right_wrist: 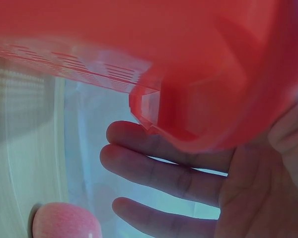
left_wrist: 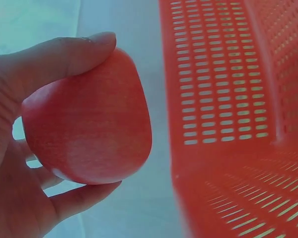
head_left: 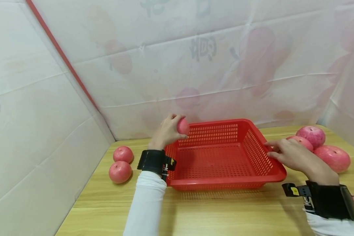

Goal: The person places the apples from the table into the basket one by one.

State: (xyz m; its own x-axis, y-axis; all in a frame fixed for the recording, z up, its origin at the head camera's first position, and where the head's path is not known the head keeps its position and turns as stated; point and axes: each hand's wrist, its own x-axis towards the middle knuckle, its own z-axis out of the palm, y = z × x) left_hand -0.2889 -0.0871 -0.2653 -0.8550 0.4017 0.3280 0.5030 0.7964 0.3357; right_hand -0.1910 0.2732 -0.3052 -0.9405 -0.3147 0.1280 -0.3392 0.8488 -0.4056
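In the head view, I have the left hand point(head_left: 167, 131) near the far left corner of the red basket point(head_left: 215, 181), fingers and thumb wrapped round one red fruit point(head_left: 183, 126). I cannot judge from here whether that fruit hangs inside the rim or just outside it. The right hand point(head_left: 296, 157) is at the basket's right end, thumb and forefinger on the rim. On the wooden table point(head_left: 194, 218) I see a left pair of fruit point(head_left: 120, 172), one nearer than the other, and a right group of fruit point(head_left: 332, 158), three together beyond the right hand. I see no fruit in the visible part of the basket floor.

In the left wrist view, the grip is as wide as the fruit and no wider: thumb over one side, fingers round the other. A gap shows between fruit and basket, so I read them as apart.

In the right wrist view, three fingers reach out fairly straight below the rim, spread a little; the forefinger is hidden, so I cannot tell how tightly it pinches. One pink fruit lies low in that picture.

I judge the step in hand as carrying the fruit at the basket while the other hand steadies it. The next move calls for clearance over the left rim, a firm right hold and a gentle release.
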